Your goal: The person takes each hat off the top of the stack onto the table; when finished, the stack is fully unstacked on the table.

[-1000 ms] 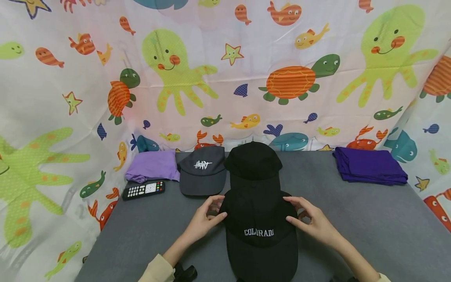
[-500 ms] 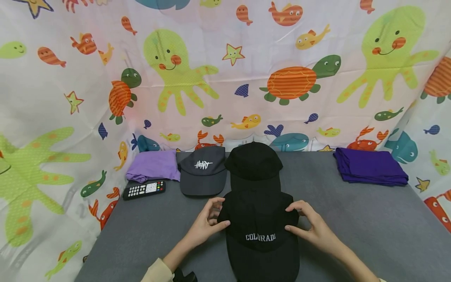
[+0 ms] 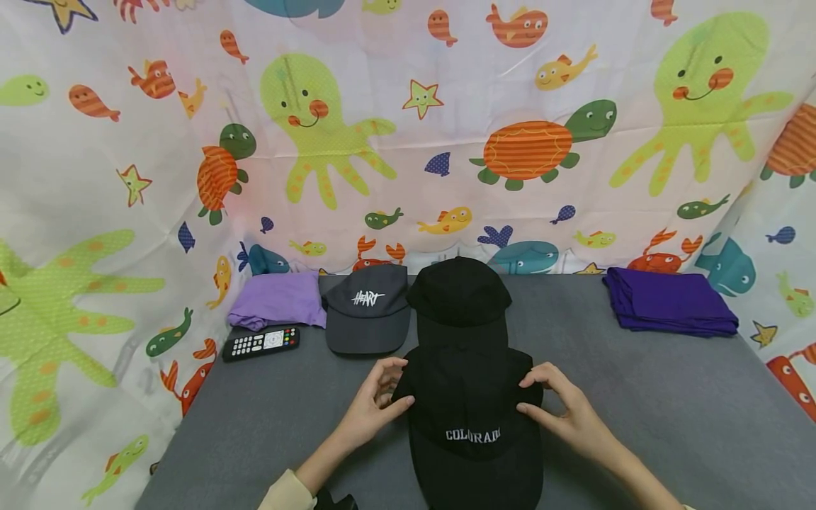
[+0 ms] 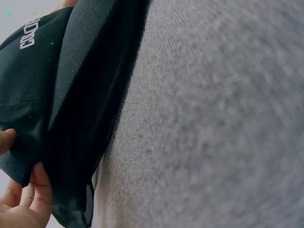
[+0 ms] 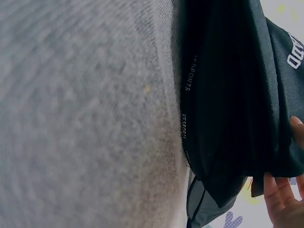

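Observation:
A black cap with white "COLORADO" lettering [image 3: 472, 397] sits at the front of the table, brim toward me. My left hand [image 3: 370, 409] pinches the left side of its crown between thumb and fingers. On the opposite side, my right hand [image 3: 567, 411] grips the crown's edge the same way. Close up in the left wrist view, the thumb and fingertips hold a fold of black cloth [image 4: 28, 104]. Lettered tape shows inside the cap [image 5: 228, 95] in the right wrist view. Directly behind it stands a plain black cap [image 3: 457, 290], its brim partly covered.
Left of the black caps lies a dark grey "HEART" cap [image 3: 367, 312]. Farther left are a folded lilac cloth [image 3: 277, 301] and a remote control [image 3: 261, 343]. A folded purple cloth [image 3: 669, 301] lies at the back right of the grey table [image 3: 656, 389]. A patterned curtain [image 3: 395, 142] hangs behind.
Both hands have shifted slightly toward me. The cap's crown sides are drawn outward, and its lettering sits a little lower. The other things have stayed in place.

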`<state>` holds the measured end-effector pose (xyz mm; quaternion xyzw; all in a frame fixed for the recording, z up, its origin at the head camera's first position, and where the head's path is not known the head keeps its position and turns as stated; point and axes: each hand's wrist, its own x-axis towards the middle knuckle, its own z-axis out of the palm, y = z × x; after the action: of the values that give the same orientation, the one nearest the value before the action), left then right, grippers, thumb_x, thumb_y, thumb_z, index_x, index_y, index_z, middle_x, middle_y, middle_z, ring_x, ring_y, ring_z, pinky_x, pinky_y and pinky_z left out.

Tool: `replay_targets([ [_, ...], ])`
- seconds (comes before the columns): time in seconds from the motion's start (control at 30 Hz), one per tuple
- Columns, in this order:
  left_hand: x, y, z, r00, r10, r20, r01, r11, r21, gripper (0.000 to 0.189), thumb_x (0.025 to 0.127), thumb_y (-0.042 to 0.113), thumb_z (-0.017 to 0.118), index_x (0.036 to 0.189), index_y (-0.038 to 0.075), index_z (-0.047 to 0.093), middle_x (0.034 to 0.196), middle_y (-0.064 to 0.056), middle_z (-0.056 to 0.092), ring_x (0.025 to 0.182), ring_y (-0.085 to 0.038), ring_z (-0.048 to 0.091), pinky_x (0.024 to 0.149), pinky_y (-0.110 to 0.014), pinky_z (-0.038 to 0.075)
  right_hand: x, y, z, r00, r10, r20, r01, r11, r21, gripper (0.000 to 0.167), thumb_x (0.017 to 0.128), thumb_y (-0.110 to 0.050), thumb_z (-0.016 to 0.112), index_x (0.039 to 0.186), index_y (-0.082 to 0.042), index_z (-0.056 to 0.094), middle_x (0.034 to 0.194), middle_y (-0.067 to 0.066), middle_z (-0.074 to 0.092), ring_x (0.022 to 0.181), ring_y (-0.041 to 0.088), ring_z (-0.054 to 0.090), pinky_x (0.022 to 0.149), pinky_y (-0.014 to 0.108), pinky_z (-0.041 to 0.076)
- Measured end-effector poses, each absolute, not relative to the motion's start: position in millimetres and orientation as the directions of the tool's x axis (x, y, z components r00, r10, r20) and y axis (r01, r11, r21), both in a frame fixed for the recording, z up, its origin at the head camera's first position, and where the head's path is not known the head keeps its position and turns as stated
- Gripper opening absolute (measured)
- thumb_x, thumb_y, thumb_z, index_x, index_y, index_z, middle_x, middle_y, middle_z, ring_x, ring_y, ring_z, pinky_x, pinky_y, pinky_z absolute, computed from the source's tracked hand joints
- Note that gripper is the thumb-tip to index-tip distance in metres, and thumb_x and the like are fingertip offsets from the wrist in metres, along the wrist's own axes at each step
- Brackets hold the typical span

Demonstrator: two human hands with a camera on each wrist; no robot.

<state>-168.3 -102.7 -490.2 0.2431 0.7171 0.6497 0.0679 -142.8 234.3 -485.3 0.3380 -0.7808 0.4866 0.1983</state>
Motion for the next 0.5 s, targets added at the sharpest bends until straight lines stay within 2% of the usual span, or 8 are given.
replay_targets([
  [0.13, -169, -102, -490, -0.877, 0.417, 0.240, 0.287, 0.052, 0.957, 0.049, 0.089, 0.011, 0.063, 0.132, 0.014, 0.039, 0.112, -0.012, 0.059, 0.100, -0.015, 0.058, 0.081, -0.031, 0.049, -140, 230, -475, -0.673, -0.324, 0.665, -0.739, 0.269, -0.617, 0.048, 0.064, 0.019, 0.073, 0.103, -0.004, 0.057, 0.098, 0.005, 0.054, 0.086, 0.010, 0.050, 0.074, 0.018, 0.042],
  [0.2, -168, -100, -487, -0.887, 0.397, 0.235, 0.287, 0.074, 0.955, 0.047, 0.089, 0.014, 0.063, 0.130, 0.016, 0.041, 0.117, -0.009, 0.059, 0.107, -0.013, 0.056, 0.084, -0.030, 0.048, -140, 230, -474, -0.669, -0.319, 0.671, -0.743, 0.253, -0.620, 0.047, 0.064, 0.020, 0.072, 0.103, -0.003, 0.057, 0.098, 0.005, 0.054, 0.085, 0.011, 0.049, 0.073, 0.018, 0.041],
  [0.33, -167, -97, -475, -0.895, 0.377, 0.239, 0.298, 0.107, 0.949, 0.045, 0.089, 0.011, 0.062, 0.130, 0.016, 0.042, 0.121, -0.008, 0.058, 0.101, -0.014, 0.053, 0.065, -0.022, 0.042, -144, 232, -481, -0.670, -0.313, 0.673, -0.741, 0.230, -0.631, 0.047, 0.064, 0.022, 0.070, 0.102, -0.002, 0.057, 0.097, 0.005, 0.054, 0.084, 0.012, 0.048, 0.072, 0.019, 0.041],
  [0.43, -165, -95, -466, -0.883, 0.382, 0.273, 0.339, 0.116, 0.934, 0.045, 0.089, 0.008, 0.061, 0.129, 0.012, 0.043, 0.112, -0.010, 0.059, 0.082, -0.016, 0.048, 0.051, -0.024, 0.032, -144, 232, -481, -0.667, -0.312, 0.677, -0.743, 0.198, -0.640, 0.046, 0.064, 0.025, 0.068, 0.101, 0.000, 0.057, 0.096, 0.007, 0.053, 0.082, 0.012, 0.048, 0.071, 0.020, 0.041],
  [0.5, -164, -94, -461, -0.872, 0.386, 0.300, 0.368, 0.113, 0.923, 0.044, 0.089, 0.006, 0.061, 0.129, 0.009, 0.042, 0.108, -0.012, 0.058, 0.072, -0.014, 0.043, 0.049, -0.024, 0.030, -144, 232, -480, -0.667, -0.308, 0.678, -0.739, 0.159, -0.655, 0.044, 0.066, 0.027, 0.065, 0.101, 0.002, 0.056, 0.095, 0.009, 0.052, 0.083, 0.013, 0.048, 0.071, 0.020, 0.041],
])
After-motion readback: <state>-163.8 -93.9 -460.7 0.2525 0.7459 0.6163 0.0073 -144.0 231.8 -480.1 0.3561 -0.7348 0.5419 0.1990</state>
